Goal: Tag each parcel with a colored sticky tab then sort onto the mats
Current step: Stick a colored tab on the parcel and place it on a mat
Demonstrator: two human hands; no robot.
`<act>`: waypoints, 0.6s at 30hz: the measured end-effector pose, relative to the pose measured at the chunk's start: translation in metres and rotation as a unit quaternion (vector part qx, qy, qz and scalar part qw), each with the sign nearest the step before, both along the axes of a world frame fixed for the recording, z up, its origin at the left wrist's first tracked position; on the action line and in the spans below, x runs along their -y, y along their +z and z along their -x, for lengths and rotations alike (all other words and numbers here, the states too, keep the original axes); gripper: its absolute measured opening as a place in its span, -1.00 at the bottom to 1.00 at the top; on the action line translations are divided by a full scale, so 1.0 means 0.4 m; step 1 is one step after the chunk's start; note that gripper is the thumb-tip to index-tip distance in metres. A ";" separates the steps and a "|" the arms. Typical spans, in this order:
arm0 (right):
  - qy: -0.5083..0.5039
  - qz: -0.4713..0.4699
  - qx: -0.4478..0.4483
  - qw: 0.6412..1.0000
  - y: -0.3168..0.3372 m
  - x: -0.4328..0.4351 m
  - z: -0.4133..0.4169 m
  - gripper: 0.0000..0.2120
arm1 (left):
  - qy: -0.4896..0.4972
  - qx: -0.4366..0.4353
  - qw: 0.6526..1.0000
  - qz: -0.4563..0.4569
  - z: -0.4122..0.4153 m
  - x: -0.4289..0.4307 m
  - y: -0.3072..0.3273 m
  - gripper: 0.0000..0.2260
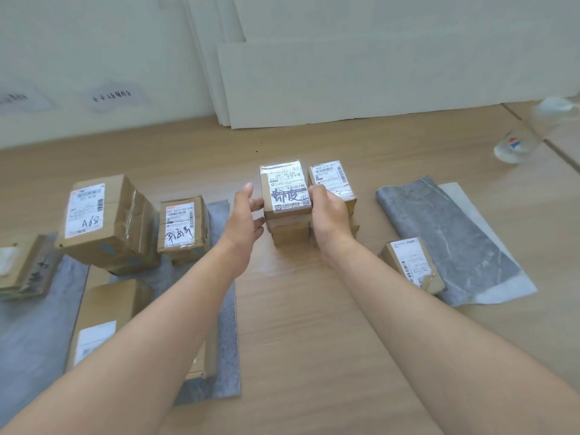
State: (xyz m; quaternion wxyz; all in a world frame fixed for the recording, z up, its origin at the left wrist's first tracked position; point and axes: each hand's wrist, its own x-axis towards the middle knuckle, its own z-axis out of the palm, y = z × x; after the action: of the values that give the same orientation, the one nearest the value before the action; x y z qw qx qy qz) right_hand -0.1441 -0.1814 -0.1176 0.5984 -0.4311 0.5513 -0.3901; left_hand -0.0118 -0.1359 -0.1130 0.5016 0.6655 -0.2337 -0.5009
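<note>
**Item:** top parcel [286,191], brown box w/ white label and handwritten marks. Sits atop centre stack on wood floor [314,324], between the 2 grey mats.
**R hand** [329,211]: grips parcel's R edge, thumb on label, fingers curled down the side.
**L hand** [246,211]: fingers straight and spread, at parcel's L side; contact unclear.
**2nd stack** [332,180]: just beside the 1st, behind R hand.
**L mat** [226,309]: several parcels, incl. "A68" box [103,221].
**R mat** [445,233]: 1 small parcel [411,265] at its L edge.
</note>
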 end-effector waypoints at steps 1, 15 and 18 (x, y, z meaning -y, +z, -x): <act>-0.006 0.007 -0.001 1.000 0.014 -0.010 0.000 -0.75 | 0.000 0.002 1.000 0.006 -0.004 -0.011 0.017 -0.49; -0.020 0.112 0.030 0.993 0.276 -0.212 -0.087 -0.78 | 0.028 -0.022 0.990 0.138 -0.097 -0.210 0.284 -0.50; -0.020 0.137 0.027 0.990 0.334 -0.267 -0.119 -0.79 | 0.024 -0.017 0.987 0.159 -0.130 -0.270 0.339 -0.50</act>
State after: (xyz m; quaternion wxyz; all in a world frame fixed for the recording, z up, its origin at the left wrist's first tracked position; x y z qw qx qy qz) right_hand -0.0966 -0.0746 0.0158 0.5402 -0.4869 0.4854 -0.4852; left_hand 0.0404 -0.0280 0.0226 0.6168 0.5744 -0.2852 -0.4564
